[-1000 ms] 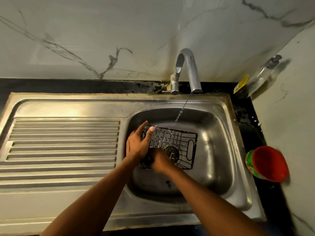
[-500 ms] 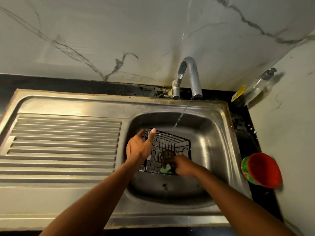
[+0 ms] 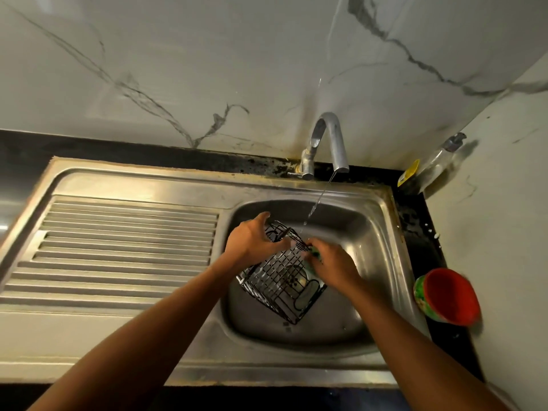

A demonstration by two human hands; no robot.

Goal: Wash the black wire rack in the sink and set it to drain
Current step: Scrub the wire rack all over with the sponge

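**A:** Scrubbing step, by the look of it. The left hand (image 3: pixel 252 241) has the black wire rack (image 3: pixel 281 280) by its upper edge, fingers (image 3: pixel 281 247) curled over the wire and thumb spread up and away.

**B:** And the right hand (image 3: pixel 332 262) has a green sponge (image 3: pixel 315 254) pinched against the rack's top corner. Its fingers are bunched together round the sponge, with the tips hidden from us.

**A:** Where's the rack sitting?

**B:** Down in the sink (image 3: pixel 379 232), tilted up on a lower edge, just below the thin stream (image 3: pixel 317 203) from the tap (image 3: pixel 324 143). I can't tell whether it touches the basin floor.

**A:** To do this well, I'd say run the sponge along the wires both ways of the grid. The crossings and corners are where grime would sit. The left hand wants a firm hold, since wet wire is likely slippery, and it should turn the rack so each scrubbed side meets the water.

**B:** Looks-wise it's black coated wire in a fine square mesh with low side walls, more a shallow basket. There's an oval loop near one end and a wet gleam with pale flecks on the wires — suds, maybe.

**A:** The ribbed drainboard (image 3: pixel 127 241) to the left seems the natural place to drain it, but it isn't there yet.
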